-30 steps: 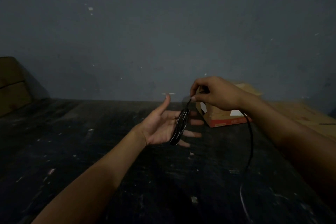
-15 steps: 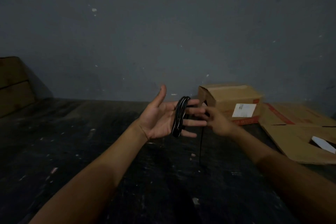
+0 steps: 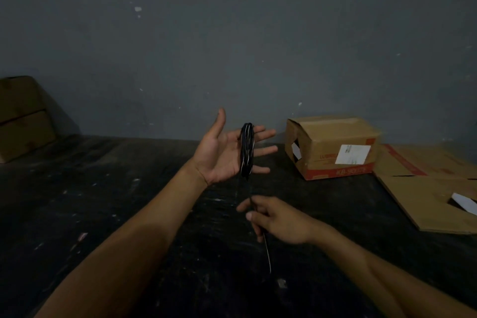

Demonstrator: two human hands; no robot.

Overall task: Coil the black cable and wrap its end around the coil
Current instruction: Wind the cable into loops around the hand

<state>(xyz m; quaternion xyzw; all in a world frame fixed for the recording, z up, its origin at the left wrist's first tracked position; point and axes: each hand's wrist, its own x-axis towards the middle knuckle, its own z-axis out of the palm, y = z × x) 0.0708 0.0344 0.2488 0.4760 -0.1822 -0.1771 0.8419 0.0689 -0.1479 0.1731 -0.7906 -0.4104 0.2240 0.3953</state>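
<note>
Black cable (image 3: pixel 247 152) coiled round spread left hand (image 3: pixel 227 152) fingers, right hand (image 3: pixel 277 219) below — seemingly pinching its tail

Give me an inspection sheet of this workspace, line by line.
Surface: dark floor, scuffed with pale flecks.
Job's things: black cable coiled around the left hand's fingers; its loose tail hangs through the right hand.
Clutter: cardboard box with a white label; flattened cardboard beside it; brown box far left.
Grippers: left hand open, palm up; right hand pinching the tail.
Cables: only the job's cable.
Surroundings: grey wall.
</note>
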